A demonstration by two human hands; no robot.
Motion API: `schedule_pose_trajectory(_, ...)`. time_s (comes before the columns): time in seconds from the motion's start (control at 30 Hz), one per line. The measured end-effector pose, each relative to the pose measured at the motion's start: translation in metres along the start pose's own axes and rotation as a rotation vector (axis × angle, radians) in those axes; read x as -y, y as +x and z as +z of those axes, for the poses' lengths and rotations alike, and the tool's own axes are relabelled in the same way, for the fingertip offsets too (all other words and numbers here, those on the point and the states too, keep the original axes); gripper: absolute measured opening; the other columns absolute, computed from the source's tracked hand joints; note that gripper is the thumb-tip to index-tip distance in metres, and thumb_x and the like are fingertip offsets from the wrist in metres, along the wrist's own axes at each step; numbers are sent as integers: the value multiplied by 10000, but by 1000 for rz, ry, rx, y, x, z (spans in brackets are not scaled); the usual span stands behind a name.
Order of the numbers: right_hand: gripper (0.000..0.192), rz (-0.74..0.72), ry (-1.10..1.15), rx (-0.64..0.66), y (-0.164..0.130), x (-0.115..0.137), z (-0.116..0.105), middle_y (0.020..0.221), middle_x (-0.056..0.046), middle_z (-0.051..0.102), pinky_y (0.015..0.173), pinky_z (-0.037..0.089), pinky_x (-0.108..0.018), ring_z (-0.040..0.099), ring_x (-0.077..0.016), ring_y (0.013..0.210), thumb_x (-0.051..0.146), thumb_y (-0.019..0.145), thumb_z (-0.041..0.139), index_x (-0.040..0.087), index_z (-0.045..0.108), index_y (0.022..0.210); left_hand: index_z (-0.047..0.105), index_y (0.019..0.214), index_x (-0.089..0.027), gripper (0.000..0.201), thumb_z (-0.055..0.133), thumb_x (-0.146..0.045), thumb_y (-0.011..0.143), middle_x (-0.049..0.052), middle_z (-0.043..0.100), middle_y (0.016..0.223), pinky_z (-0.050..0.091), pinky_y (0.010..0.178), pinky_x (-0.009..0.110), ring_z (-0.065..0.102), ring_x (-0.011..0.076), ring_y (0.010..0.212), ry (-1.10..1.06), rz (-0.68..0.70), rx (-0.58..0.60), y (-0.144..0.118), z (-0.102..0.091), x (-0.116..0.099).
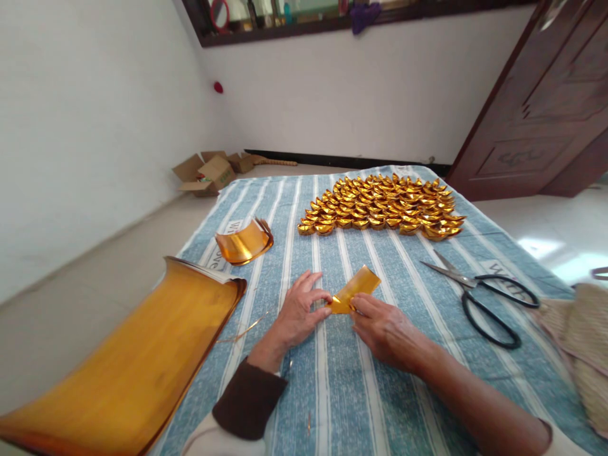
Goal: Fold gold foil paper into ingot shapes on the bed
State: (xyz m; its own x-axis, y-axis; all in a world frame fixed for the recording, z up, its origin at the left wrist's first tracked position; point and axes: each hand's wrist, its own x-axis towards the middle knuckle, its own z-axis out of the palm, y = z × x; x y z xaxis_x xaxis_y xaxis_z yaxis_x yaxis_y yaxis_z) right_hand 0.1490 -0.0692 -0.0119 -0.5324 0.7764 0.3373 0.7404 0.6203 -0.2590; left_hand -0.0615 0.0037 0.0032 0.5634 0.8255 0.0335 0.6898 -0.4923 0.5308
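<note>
Gleaming gold paper strip (355, 289) lies creased between both hands' fingertips.

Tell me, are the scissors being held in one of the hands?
No, the scissors lie untouched on the striped cloth, apart from the right hand.

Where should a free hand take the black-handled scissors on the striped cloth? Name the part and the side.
Take the scissors by the black loop handles, which lie at the near right end, toward the person's right hand. The open blades point away to the far left, so coming from the near right probably keeps the grip off the edges.
</note>
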Motion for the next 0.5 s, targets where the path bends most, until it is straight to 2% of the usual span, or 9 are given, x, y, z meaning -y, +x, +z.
schedule_pose_trajectory(0.3,185,9,0,51,1,1,-4,910,-77,603,807,550,-356,578,-202,915,93,919,458,142,597,807,744,988,-237,217,641,-181,805,99,476,1459,252,1135,550,301,322,1421,-25,55,33,-1,-3,12)
schedule_pose_trajectory(0.4,182,8,-6,49,2,1,-2,916,-85,612,821,554,-372,582,-213,926,101,916,473,135,608,798,743,984,-226,240,612,-141,803,109,468,1463,260,1137,535,303,319,1422,-13,32,51,-1,-4,8)
schedule_pose_trajectory(0.5,155,3,4,51,1,1,1,921,-97,620,829,559,-387,588,-237,961,122,911,501,119,635,834,730,910,-213,136,641,-213,807,106,487,1446,272,1129,544,330,333,1405,16,-16,-3,0,2,-1)
